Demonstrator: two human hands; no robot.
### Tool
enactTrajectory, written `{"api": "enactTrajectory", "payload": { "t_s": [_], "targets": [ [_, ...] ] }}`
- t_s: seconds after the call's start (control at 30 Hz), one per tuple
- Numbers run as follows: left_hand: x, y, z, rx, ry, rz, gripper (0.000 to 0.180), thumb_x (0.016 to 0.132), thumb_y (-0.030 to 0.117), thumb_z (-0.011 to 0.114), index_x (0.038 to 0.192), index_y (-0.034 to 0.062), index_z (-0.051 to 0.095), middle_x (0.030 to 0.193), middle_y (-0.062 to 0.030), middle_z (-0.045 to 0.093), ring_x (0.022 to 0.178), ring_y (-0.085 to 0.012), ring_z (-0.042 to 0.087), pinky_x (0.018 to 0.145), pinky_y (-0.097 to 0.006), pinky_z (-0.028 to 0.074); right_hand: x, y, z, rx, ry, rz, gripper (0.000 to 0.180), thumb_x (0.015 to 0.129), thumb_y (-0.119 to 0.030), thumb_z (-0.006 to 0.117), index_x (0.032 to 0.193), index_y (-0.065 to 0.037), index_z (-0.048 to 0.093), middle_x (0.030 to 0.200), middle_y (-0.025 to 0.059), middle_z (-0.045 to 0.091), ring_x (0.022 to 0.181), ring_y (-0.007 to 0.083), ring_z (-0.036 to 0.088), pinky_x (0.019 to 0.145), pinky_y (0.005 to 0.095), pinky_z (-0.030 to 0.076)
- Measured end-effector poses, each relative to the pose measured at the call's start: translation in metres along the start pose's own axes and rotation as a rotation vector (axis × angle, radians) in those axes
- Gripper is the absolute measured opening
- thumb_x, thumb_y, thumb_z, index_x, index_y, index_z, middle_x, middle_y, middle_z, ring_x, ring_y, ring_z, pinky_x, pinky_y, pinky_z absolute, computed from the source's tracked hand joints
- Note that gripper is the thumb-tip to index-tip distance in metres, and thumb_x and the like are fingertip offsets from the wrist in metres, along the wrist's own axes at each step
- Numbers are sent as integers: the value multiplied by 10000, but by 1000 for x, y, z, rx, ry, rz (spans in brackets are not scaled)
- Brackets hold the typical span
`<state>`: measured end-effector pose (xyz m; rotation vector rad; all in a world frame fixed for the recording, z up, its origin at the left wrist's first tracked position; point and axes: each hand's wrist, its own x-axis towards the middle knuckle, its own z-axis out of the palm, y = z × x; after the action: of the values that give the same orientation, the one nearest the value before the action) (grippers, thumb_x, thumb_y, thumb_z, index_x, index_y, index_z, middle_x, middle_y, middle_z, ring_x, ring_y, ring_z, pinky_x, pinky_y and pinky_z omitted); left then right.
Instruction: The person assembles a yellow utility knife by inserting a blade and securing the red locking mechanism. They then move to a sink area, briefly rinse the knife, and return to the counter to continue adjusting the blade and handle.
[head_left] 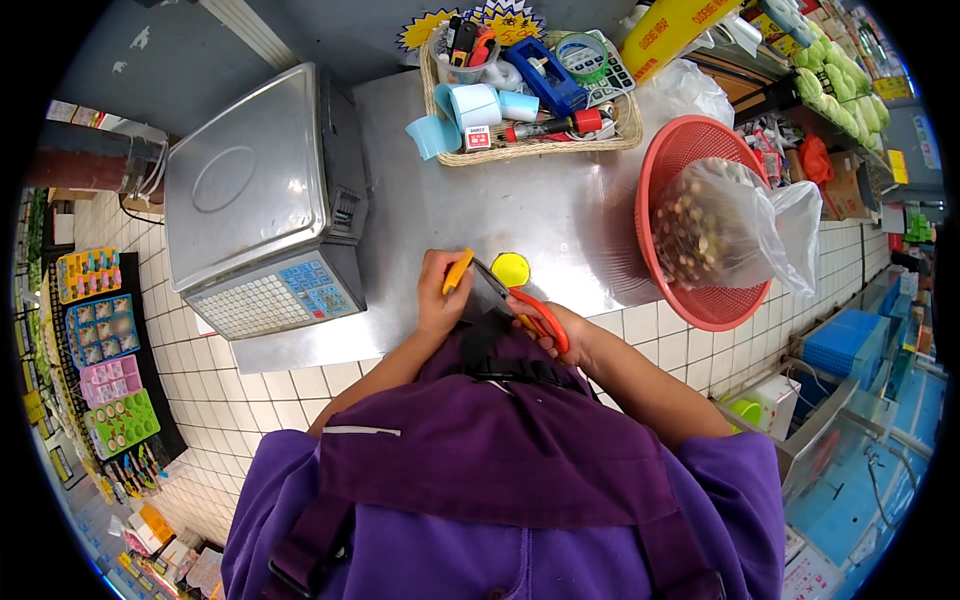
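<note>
1. Centrally, at the near edge of the steel counter (480,210), just right of the weighing scale (265,200), the left hand (440,300) pinches a small yellow piece (457,270) between thumb and fingers, fingers closed on it.
2. The right hand (565,335) is clenched through the orange handles of a pair of scissors (520,305), whose dark blades point toward the yellow piece; whether they are cutting it cannot be told.
3. A round yellow paper disc (511,268) lies on the counter, touching or just beyond the blades, right of the scale.
4. Handling, as judged: the yellow piece and disc look thin, light and floppy, apt to crease or slide on smooth steel; they are best pinched at an edge. The scissors are stiff and sharp, properly held by the handle loops.
5. Behind the hands, right of the scale's far corner, a wicker basket (530,150) holds pale blue label rolls (475,105), a blue tape dispenser (545,75), a red marker (550,126) and a calculator.
6. Yellow starburst signs (425,28) stand behind the basket.
7. Farther right of the scale, a red plastic colander (700,300) carries a clear bag of brown nuts or beans (700,225).
8. Left of the scale, beyond the tiled front, hang coloured blister-card packs (100,360): yellow, blue, pink, green.
</note>
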<state>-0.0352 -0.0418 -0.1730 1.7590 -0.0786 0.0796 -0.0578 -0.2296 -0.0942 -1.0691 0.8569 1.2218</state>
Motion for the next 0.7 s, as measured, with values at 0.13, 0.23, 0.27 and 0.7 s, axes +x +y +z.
{"api": "enactTrajectory", "payload": {
  "t_s": [0.13,0.23,0.27,0.7],
  "targets": [
    [2,3,-2,-449,51,-427,182,798,38,587,965,14,518,878,-45,530,762,-118,544,665,-238,449,5,-1,-4,-120,0,-63,560,699,-588,639,802,-49,534,593,20,487,386,99,408,337,234,297],
    [4,1,-4,-336,29,-388,234,821,61,577,1044,12,527,886,-34,549,772,-100,538,688,-224,445,9,2,5,-550,227,-238,652,737,-605,572,847,38,578,714,137,585,594,227,560,524,334,425],
    [5,-1,-4,-260,15,-335,258,826,66,573,1075,14,528,886,-33,556,774,-100,537,696,-223,444,10,1,9,-726,321,-305,690,751,-610,546,864,69,591,764,182,614,683,277,606,606,371,463],
    [9,-4,-8,-232,-19,-371,251,851,90,573,1088,10,556,998,-41,610,911,-102,548,810,-218,426,17,-4,24,-942,397,-331,741,782,-628,466,938,87,579,905,261,600,895,365,584,776,407,431]
  ]
}}
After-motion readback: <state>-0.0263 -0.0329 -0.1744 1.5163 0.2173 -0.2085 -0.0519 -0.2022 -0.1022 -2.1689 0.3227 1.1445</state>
